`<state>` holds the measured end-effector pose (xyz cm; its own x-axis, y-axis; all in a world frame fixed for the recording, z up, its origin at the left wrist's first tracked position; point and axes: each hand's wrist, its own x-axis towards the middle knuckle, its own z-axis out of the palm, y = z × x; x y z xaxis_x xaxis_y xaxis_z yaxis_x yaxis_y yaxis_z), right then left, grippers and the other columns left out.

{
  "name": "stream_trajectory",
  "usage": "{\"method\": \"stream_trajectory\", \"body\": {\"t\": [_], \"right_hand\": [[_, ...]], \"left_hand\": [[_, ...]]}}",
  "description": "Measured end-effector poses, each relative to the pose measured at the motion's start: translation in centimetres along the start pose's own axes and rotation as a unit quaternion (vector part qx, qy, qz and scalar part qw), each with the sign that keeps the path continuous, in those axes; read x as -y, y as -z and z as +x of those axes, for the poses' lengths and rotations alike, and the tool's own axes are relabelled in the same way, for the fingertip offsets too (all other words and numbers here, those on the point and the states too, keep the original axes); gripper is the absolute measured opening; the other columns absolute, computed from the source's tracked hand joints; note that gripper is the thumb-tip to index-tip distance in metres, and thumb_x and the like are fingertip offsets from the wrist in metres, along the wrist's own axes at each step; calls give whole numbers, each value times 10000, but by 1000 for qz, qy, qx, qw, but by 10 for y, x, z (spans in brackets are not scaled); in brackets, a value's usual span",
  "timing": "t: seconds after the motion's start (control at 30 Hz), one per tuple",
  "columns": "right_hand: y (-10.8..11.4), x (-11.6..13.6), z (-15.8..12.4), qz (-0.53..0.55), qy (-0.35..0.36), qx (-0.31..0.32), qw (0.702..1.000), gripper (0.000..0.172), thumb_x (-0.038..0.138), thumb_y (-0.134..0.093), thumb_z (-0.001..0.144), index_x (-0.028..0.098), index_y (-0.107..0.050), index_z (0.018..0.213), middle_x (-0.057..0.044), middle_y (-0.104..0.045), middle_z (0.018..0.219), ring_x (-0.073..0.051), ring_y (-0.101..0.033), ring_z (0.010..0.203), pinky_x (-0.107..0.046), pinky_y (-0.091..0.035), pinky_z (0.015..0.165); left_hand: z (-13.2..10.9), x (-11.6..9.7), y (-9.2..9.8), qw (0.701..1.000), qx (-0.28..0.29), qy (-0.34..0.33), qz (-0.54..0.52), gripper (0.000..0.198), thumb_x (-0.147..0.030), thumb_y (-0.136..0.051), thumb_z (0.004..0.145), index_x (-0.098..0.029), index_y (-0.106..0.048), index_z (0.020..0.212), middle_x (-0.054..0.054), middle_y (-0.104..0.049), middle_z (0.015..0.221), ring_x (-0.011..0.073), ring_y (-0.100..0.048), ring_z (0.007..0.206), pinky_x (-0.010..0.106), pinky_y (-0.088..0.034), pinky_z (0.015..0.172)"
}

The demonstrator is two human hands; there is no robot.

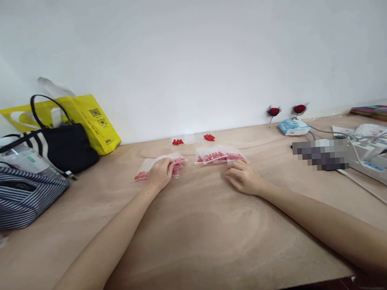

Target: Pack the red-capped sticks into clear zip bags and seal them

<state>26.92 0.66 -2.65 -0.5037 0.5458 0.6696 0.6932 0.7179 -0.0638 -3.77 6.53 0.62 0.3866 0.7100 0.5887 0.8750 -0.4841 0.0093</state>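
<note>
Small clear zip bags point(141, 168) holding red pieces lie in an overlapping group at centre left. My left hand point(161, 173) rests over their right part, fingers curled down and closed on a bag. More zip bags with red pieces point(214, 157) lie to the right of that group. At their near right corner is my right hand point(245, 177), its fingers curled in and closed; whatever lies under them is hidden. Farther back, by the wall, two small heaps of red pieces point(177, 142) sit on or in clear plastic bags point(189, 138).
Left on the wooden table point(187, 251) stand a striped bag point(28, 196), a black handbag point(71, 147) and a yellow bag point(102, 125). To the right are a blue tissue pack point(294, 127), two dark red flowers point(273, 111), a blurred-out object point(323, 155), and power strips point(380, 163) with cables.
</note>
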Motion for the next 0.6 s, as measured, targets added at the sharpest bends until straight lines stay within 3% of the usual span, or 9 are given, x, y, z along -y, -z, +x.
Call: {"method": "stream_trajectory", "body": {"t": [0.13, 0.23, 0.33, 0.43, 0.6], "right_hand": [[1, 10, -2, 35, -2, 35, 999, 126, 193, -464, 805, 185, -587, 778, -51, -594, 789, -162, -494, 770, -307, -353, 695], [0, 19, 1, 36, -22, 38, 998, 101, 219, -499, 790, 190, -595, 777, -35, -603, 752, -160, -497, 760, -314, -336, 706], [0, 28, 3, 30, -17, 41, 999, 130, 311, -551, 769, 202, -606, 814, -15, -607, 732, -145, -496, 731, -309, -317, 694], [1, 30, 3, -14, 33, 26, 999, 179, 358, -539, 779, 215, -621, 847, -13, -607, 712, -147, -479, 720, -314, -303, 688], [3, 24, 3, -96, 127, 7, 987, 221, 220, -427, 847, 211, -625, 749, -5, -585, 618, -137, -446, 678, -325, -302, 746]], "left_hand": [[-23, -25, 3, 978, -74, -197, 7, 185, -178, -393, 862, -146, -574, 833, 77, -658, 817, 189, -621, 769, 304, -490, 721], [-37, -44, 7, 950, -102, -296, -4, 160, -115, -420, 844, -143, -577, 849, 68, -669, 815, 177, -634, 772, 292, -506, 731], [-42, -60, 10, 939, -91, -329, -42, 174, -100, -407, 852, -146, -574, 867, 61, -673, 834, 155, -641, 764, 263, -521, 704], [-40, -72, 9, 937, -72, -331, -91, 183, -125, -389, 873, -157, -570, 868, 46, -673, 829, 132, -642, 755, 237, -527, 698], [-29, -75, 3, 931, -23, -327, -158, 169, -186, -397, 884, -153, -562, 866, 54, -670, 852, 133, -639, 790, 237, -532, 714]]}}
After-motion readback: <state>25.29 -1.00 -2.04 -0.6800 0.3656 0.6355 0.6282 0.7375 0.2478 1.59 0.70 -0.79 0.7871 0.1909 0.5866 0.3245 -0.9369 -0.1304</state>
